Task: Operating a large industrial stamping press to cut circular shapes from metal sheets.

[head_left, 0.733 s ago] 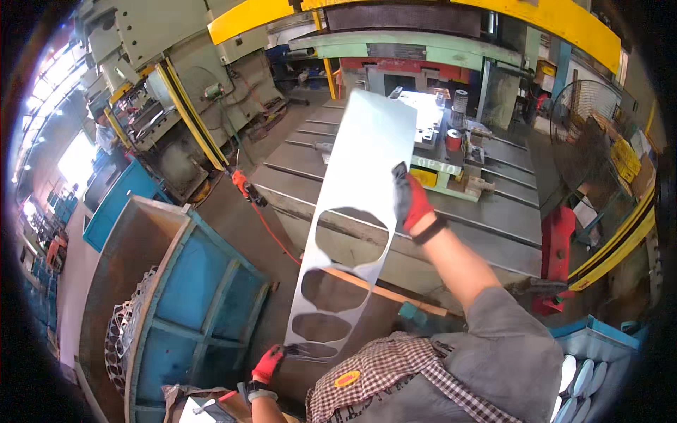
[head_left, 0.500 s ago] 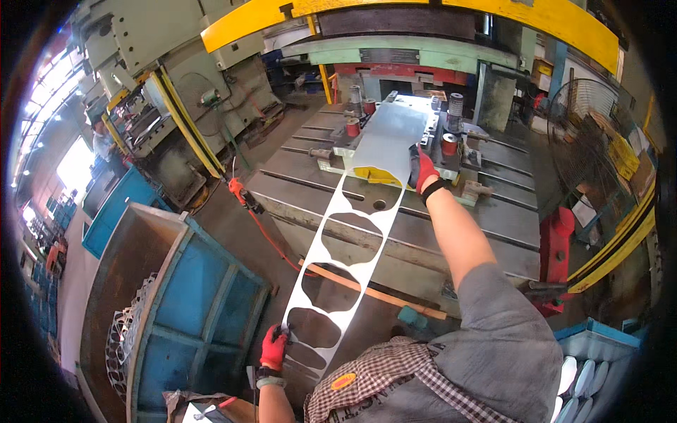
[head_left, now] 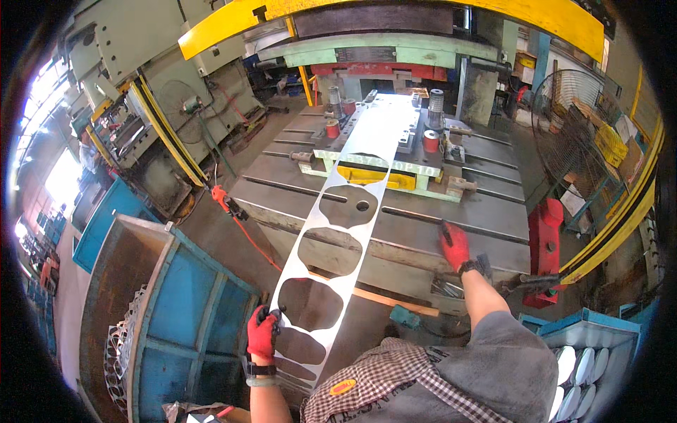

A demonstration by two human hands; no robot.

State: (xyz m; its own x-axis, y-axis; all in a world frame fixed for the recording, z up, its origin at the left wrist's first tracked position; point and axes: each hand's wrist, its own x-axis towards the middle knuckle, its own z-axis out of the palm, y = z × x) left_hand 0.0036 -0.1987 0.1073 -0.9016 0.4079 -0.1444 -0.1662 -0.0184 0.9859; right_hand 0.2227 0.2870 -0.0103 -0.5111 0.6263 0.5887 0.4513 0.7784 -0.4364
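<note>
A long silvery metal strip with a row of large round cut-outs slopes from the press die down toward me. Its uncut far part lies shining over the die block. My left hand, in a red glove with dark fingertips, is closed on the strip's left edge near its lower end. My right hand, gloved in red too, is off the strip, over the front of the slotted press bed. Its fingers look stretched out and hold nothing.
At the left stands a blue bin with punched scrap in it. A blue crate of round metal discs is at the lower right. A red post stands right of the bed; a yellow bar spans above. A wooden strip lies below the bed.
My right hand has let go of the strip's right edge by the die and moved back toward me. The strip now lies lower over the die; my left hand keeps its hold.
</note>
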